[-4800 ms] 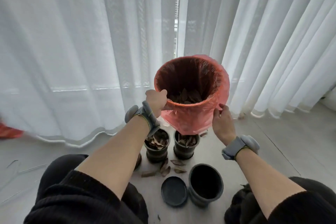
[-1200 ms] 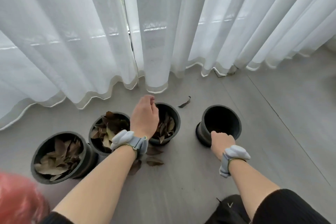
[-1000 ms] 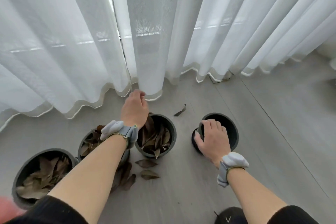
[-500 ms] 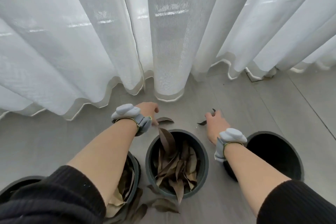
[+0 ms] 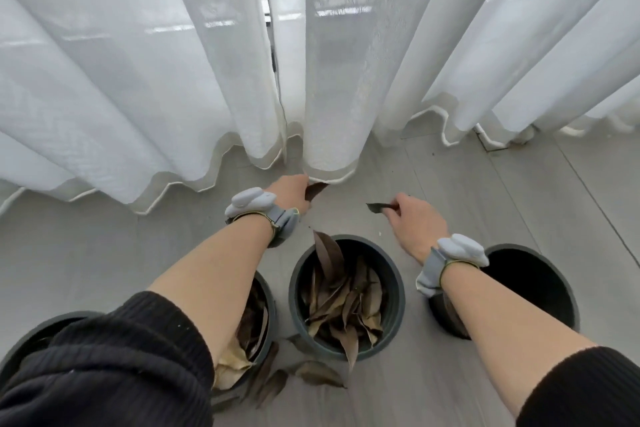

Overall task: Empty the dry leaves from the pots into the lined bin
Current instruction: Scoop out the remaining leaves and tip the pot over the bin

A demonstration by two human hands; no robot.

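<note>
A dark pot (image 5: 346,340) full of dry brown leaves stands on the floor between my forearms. Another leaf-filled pot (image 5: 256,319) is half hidden under my left arm. An empty dark pot (image 5: 540,284) stands at the right, behind my right wrist. My left hand (image 5: 289,192) reaches to the curtain hem and pinches a brown leaf (image 5: 316,190) there. My right hand (image 5: 414,215) pinches a small dark leaf (image 5: 379,207) just above the floor. The lined bin is out of view.
White sheer curtains (image 5: 311,62) hang to the grey floor right behind my hands. A third dark pot rim (image 5: 24,347) shows at the bottom left under my sleeve. Several loose leaves (image 5: 311,373) lie on the floor in front of the middle pot.
The bin left my hands and the view. Both hands went past the pots toward the curtain; each has picked a loose leaf off the floor.
</note>
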